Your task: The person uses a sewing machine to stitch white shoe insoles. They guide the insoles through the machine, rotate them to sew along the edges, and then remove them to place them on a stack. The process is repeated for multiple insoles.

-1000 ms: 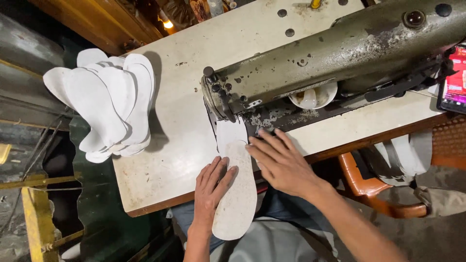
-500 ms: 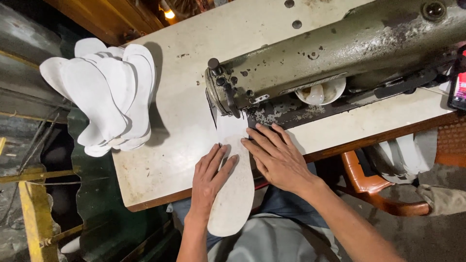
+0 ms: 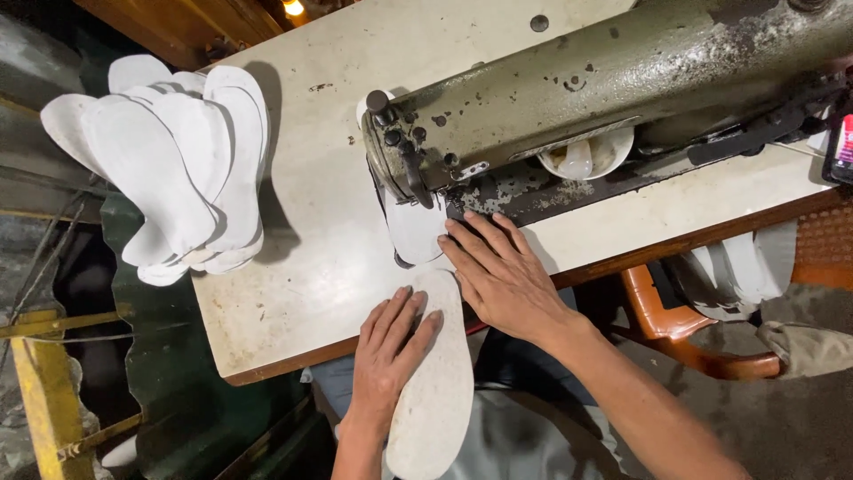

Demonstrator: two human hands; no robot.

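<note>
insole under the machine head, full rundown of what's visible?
The insole is a long, flat, off-white piece with a felt-like, slightly speckled surface and rounded ends. It lies lengthwise from the sewing machine, its far end under the machine head, the near end hanging past the edge of the table over the person's lap. The left hand presses flat on its middle; the right hand rests on its edge near the needle.

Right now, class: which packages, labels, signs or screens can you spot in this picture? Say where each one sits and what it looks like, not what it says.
Screen: one only, at the far right edge, past the sewing machine; a dark-framed rectangle cut off by the picture edge, glowing pink and red.
Packages, labels, signs: none that can be made out.
</note>
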